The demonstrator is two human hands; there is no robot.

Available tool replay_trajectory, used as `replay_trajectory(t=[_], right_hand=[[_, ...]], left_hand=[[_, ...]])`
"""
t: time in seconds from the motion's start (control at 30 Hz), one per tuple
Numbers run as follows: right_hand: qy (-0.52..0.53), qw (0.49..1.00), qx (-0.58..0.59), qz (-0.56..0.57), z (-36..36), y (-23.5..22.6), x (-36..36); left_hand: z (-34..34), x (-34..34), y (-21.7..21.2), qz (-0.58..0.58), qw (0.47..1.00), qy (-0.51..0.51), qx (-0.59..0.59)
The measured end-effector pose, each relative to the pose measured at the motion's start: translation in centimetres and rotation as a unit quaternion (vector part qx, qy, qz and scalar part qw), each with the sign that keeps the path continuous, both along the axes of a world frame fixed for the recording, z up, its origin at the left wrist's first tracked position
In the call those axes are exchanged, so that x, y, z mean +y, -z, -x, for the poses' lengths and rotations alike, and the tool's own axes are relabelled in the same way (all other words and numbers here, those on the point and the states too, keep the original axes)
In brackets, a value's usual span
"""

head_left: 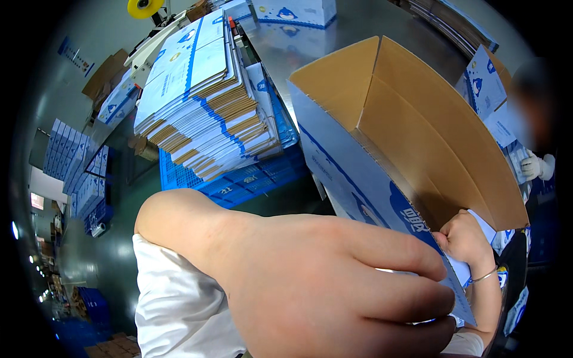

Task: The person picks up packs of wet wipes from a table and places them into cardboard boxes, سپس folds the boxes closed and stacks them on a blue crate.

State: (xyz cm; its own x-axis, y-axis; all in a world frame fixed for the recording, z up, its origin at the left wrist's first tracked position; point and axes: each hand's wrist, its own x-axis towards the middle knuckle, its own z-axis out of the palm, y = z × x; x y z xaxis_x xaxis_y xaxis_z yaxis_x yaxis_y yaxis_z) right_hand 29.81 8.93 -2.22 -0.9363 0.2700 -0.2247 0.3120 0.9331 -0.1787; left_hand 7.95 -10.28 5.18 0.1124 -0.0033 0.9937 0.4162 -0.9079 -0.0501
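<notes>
An opened cardboard box (418, 119), brown inside and white and blue printed outside, tilts in front of me with its hollow facing up. My left hand (340, 280) looms large in the foreground, its fingers bent over the box's near printed wall by the lower right corner; the thumb is hidden. At the box's right end, my right hand (467, 237) is closed in a fist around the edge where a white-blue flap shows. A thin bracelet circles that wrist. What lies inside its fingers is mostly covered.
Left of the box, a tall stack of flattened cartons (203, 101) rests on a blue plastic crate (239, 182). A metal table (370, 27) carries another printed box (295, 12) at the back. At right, a co-worker's white-gloved hand (537, 166) is near more cartons (486, 83).
</notes>
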Motion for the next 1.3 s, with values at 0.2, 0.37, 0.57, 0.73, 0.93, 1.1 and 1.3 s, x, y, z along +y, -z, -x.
replay_trajectory(t=[0.2, 0.37, 0.57, 0.73, 0.93, 1.1, 1.3], right_hand=[[-0.002, 1.000, 0.010, -0.006, -0.1, 0.2, 0.0], [0.004, 1.000, -0.006, -0.006, -0.2, 0.0, 0.0], [0.006, 1.000, -0.007, -0.011, 0.2, -0.1, -0.1], [0.000, 1.000, -0.009, -0.007, 0.2, -0.1, 0.1], [0.006, 1.000, -0.006, -0.018, -0.6, -1.0, -0.2], [-0.066, 0.996, 0.035, -0.039, 0.3, 0.2, 0.7], [-0.011, 1.000, 0.007, 0.005, -0.1, -0.8, 0.6]], left_hand=[[-0.6, -0.1, -0.5, 0.066, 0.997, 0.024, -0.042], [-0.7, 1.6, 0.1, 0.016, 1.000, 0.009, -0.016], [0.7, 2.0, -0.6, 0.064, 0.996, 0.031, 0.059], [-1.4, 2.5, 0.6, 0.055, 0.998, 0.025, -0.033], [0.9, 2.1, -2.1, 0.092, 0.986, -0.056, 0.127], [5.3, -1.3, -5.4, 0.318, 0.870, -0.311, 0.210], [14.3, 3.6, -4.3, 0.644, 0.676, -0.253, 0.252]])
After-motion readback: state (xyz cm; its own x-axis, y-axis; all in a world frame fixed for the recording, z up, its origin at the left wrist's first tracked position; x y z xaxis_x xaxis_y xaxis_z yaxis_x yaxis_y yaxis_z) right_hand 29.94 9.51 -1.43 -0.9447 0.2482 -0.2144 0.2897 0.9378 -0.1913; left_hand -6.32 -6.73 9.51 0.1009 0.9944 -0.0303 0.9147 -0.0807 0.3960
